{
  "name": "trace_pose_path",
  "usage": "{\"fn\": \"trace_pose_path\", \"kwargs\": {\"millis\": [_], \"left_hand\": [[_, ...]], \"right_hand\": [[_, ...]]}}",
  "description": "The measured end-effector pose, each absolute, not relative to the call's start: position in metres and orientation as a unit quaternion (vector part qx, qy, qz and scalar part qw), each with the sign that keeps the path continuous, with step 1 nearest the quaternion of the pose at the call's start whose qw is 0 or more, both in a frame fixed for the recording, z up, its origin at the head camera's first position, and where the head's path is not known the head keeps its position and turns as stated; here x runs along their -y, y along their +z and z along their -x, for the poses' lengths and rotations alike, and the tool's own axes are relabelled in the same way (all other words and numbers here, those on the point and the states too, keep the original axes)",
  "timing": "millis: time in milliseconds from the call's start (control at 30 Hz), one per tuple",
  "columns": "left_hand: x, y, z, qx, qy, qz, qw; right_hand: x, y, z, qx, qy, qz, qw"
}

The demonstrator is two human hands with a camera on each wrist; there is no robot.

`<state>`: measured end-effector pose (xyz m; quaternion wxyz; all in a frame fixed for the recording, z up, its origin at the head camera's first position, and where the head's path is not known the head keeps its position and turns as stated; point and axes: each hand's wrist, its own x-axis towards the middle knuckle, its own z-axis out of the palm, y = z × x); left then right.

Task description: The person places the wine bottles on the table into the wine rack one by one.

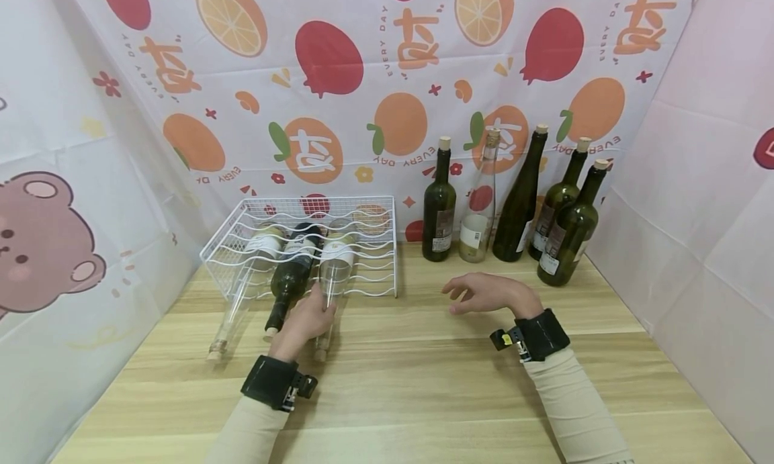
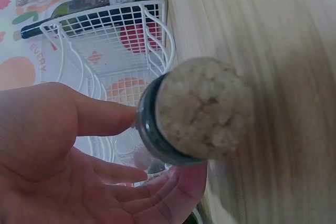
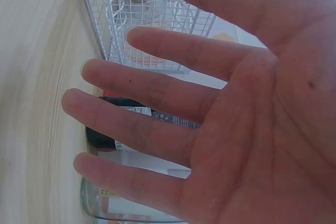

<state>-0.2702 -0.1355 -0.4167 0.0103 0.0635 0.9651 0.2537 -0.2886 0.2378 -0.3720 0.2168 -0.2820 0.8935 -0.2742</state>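
Three corked wine bottles lie on the white wire rack, necks toward me. My left hand is at the rightmost, a clear wine bottle. In the left wrist view, the thumb meets one side of its neck and the fingers curl round the other, below the cork. Just left of that hand lies the dark green bottle. Farther left is another clear bottle. My right hand hovers over the table, holding nothing; its fingers are spread in the right wrist view.
Several corked bottles stand at the back right, among them a dark green bottle, a clear one and a tall slim one. Printed fruit cloth hangs behind the wooden table, with more cloth along both sides.
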Motion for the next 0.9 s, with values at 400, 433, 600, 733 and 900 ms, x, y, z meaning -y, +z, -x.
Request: {"fn": "trace_pose_path", "kwargs": {"millis": [400,433,600,733,900], "left_hand": [[0.135,-0.417,0.268,-0.966,0.253,-0.057,0.009],[0.135,-0.417,0.268,-0.966,0.251,-0.058,0.010],[0.134,-0.417,0.268,-0.969,0.238,-0.062,0.014],[0.134,-0.416,0.269,-0.971,0.231,-0.066,0.010],[0.133,-0.412,0.268,-0.970,0.234,-0.071,0.004]], "right_hand": [[-0.241,-0.372,0.289,-0.899,-0.265,0.280,0.209],[-0.242,-0.372,0.289,-0.900,-0.263,0.279,0.209],[-0.247,-0.369,0.289,-0.903,-0.265,0.264,0.209],[-0.258,-0.366,0.289,-0.905,-0.273,0.254,0.203],[-0.277,-0.362,0.291,-0.900,-0.297,0.248,0.201]]}}
